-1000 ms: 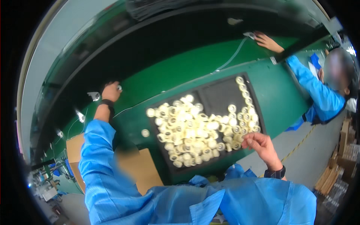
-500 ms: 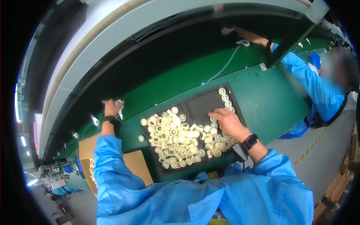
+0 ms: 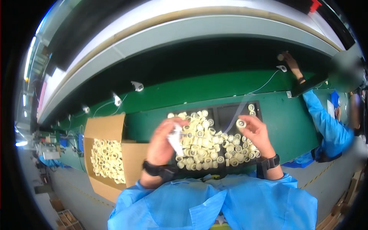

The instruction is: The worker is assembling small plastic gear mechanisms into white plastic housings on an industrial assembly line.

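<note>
My left hand (image 3: 160,145) is closed on a white plastic housing (image 3: 175,140), smeared by motion, over the left part of a black tray (image 3: 230,112). A thin pale cable (image 3: 197,135) trails from the housing to the right across the tray. Between thumb and fingers of my right hand (image 3: 257,133), a small round cream-coloured part (image 3: 240,123) with a dark ring-shaped centre is pinched above the tray's right side. Loose round cream parts (image 3: 199,149) heap up in the tray beneath both hands. A short column of them (image 3: 251,108) stands along its right edge.
At the left, an open cardboard box (image 3: 103,130) holds many similar cream parts. Beyond the table, a green belt (image 3: 165,86) carries white housings (image 3: 137,86) with cables. A co-worker's hand (image 3: 292,64) reaches over the belt at the far right, by a post.
My left hand has come from the belt to above the tray with the white housing. My right hand has lifted a round part from the tray. The view has turned.
</note>
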The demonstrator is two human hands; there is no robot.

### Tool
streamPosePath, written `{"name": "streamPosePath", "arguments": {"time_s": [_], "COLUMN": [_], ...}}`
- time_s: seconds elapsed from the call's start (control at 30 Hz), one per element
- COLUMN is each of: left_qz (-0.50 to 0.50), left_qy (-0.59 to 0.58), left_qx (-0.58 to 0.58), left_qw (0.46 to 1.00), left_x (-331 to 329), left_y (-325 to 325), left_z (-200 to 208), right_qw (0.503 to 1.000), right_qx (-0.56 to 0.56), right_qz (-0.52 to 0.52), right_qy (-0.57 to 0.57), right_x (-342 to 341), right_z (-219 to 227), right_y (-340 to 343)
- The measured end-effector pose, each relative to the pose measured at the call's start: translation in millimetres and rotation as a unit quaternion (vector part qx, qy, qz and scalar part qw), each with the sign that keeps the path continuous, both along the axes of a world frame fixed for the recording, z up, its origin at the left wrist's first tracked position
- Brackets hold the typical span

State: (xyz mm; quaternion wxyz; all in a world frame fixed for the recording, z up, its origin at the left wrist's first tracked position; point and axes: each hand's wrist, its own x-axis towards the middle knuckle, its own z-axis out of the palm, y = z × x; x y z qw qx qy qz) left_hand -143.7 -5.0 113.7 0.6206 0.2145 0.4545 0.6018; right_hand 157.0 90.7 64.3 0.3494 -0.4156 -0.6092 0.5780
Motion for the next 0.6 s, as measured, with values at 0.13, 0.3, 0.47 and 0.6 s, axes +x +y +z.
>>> {"name": "streamPosePath", "arguments": {"time_s": [0.13, 0.3, 0.47, 0.6], "left_qz": [-0.057, -0.083, -0.017, -0.013], "left_qy": [-0.156, -0.181, -0.183, -0.169], "left_qx": [-0.098, -0.091, -0.068, -0.015], "left_qw": [0.981, 0.976, 0.981, 0.986], "left_x": [45, 86, 100, 101], "left_y": [-2, 4, -9, -26], "left_z": [-43, -37, -38, -24], "right_qw": [0.995, 0.969, 0.985, 0.965], "right_qx": [0.014, -0.05, -0.001, 0.153], "right_qz": [0.058, 0.195, 0.17, 0.212], "right_qy": [0.082, 0.147, 0.024, -0.005], "right_x": [-15, -30, -30, -30], "right_z": [32, 51, 38, 42], "right_y": [-5, -12, -17, -22]}}
